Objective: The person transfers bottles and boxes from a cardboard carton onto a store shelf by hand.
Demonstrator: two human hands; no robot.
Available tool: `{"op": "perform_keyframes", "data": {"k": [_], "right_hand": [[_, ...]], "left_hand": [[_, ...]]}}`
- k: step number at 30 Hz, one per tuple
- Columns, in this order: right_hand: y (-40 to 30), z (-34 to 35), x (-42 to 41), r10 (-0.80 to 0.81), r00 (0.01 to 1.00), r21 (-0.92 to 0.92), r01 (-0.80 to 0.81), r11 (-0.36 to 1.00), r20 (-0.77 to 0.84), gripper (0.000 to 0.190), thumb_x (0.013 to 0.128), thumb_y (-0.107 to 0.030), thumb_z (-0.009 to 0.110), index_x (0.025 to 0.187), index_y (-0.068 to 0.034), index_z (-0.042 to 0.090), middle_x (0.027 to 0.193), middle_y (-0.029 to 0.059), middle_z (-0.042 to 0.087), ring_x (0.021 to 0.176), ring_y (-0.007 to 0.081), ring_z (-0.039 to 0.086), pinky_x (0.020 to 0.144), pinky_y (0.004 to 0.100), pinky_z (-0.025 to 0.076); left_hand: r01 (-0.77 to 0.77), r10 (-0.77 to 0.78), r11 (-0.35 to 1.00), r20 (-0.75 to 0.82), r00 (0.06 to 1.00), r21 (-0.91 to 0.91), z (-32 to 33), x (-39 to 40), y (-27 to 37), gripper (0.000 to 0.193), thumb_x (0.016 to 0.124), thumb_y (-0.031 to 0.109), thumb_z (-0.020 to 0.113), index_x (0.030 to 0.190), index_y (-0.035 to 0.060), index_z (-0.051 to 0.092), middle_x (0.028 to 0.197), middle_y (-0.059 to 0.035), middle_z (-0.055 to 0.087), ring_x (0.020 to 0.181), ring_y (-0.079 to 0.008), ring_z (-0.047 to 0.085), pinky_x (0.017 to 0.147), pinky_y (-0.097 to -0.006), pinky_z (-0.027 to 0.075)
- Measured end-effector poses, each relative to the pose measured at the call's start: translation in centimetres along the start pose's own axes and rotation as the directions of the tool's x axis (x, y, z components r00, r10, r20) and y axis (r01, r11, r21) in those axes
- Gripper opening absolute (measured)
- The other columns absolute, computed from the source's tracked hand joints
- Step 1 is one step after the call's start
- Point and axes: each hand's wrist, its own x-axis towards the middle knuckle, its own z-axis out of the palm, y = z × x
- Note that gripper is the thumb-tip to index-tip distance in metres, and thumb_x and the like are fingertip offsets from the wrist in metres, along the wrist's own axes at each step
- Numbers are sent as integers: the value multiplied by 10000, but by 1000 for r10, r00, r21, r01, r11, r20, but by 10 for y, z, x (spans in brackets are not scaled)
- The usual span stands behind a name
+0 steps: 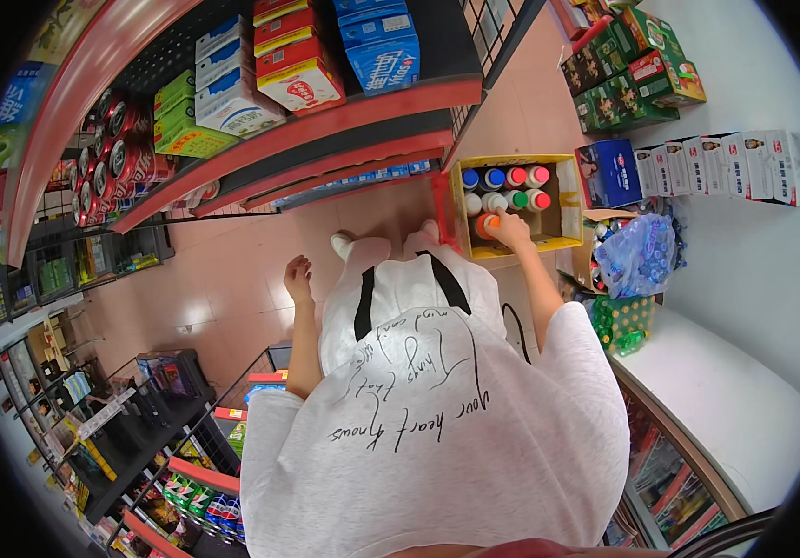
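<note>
My right hand (513, 231) reaches into a yellow-edged cardboard box (560, 244) and has its fingers around the top of an orange-capped bottle (486, 226). Close to it stand several more bottles, among them a green-capped bottle (517, 200), a red-capped bottle (538, 176), a blue-capped bottle (494, 178) and a white-capped bottle (494, 202). Their lower parts are hidden by the caps and box walls. My left hand (298, 280) hangs over the tiled floor (232, 272), holding nothing, fingers loosely bent and apart.
Ahead, a red-edged shelf unit (372, 103) carries drink cartons (300, 77) and red cans (121, 160). To the right are a blue carton (609, 174), bagged bottles (640, 251) and a green bottle pack (623, 321). A white-topped chest (713, 390) stands lower right. Another rack (183, 460) is behind my left side.
</note>
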Motion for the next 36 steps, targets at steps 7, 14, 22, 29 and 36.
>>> {"op": "perform_keyframes", "data": {"k": [7, 14, 22, 29, 36], "right_hand": [[-13, -107, -51, -200, 976, 11, 202, 979, -81, 481, 693, -435, 559, 1017, -80, 543, 805, 210, 604, 756, 352, 592, 692, 417, 465], [-75, -200, -104, -363, 883, 180, 425, 887, -297, 374, 701, -328, 572, 897, -10, 562, 736, 211, 574, 708, 336, 572, 660, 377, 446], [-172, -205, -111, -559, 702, 607, 692, 391, -441, 229, 714, -218, 535, 760, 5, 544, 693, 26, 550, 624, 122, 491, 594, 254, 407], [-274, -138, -81, -153, 934, 927, 344, 151, -322, 333, 727, -291, 602, 835, 22, 564, 756, 42, 566, 685, 116, 538, 617, 244, 420], [-375, -119, -104, -607, 720, 390, 693, 606, -336, 363, 714, -351, 640, 877, -36, 559, 733, 96, 598, 679, 197, 578, 641, 291, 438]], "left_hand": [[-168, 154, 984, 211, 965, 51, 42, -7, 56, 190, 846, 141, 494, 1010, 73, 563, 934, -37, 592, 831, -128, 568, 685, -246, 422], [-409, 189, 901, 718, 670, 145, 113, -52, 142, 344, 801, 191, 579, 1111, 63, 506, 1057, -49, 563, 963, -164, 532, 826, -297, 409], [-707, 300, 707, 914, 274, -21, 123, -114, 236, 710, 616, 280, 733, 1209, 40, 427, 1198, -132, 489, 1095, -244, 484, 921, -331, 371], [-688, 203, 702, 874, 442, 185, 71, -80, 229, 763, 564, 375, 746, 1153, -12, 455, 966, -191, 601, 894, -307, 592, 800, -357, 449], [-694, 420, 643, 609, 673, 324, 11, -3, 188, 751, 475, 408, 781, 1052, 18, 502, 867, -167, 624, 804, -329, 608, 682, -382, 486]]}}
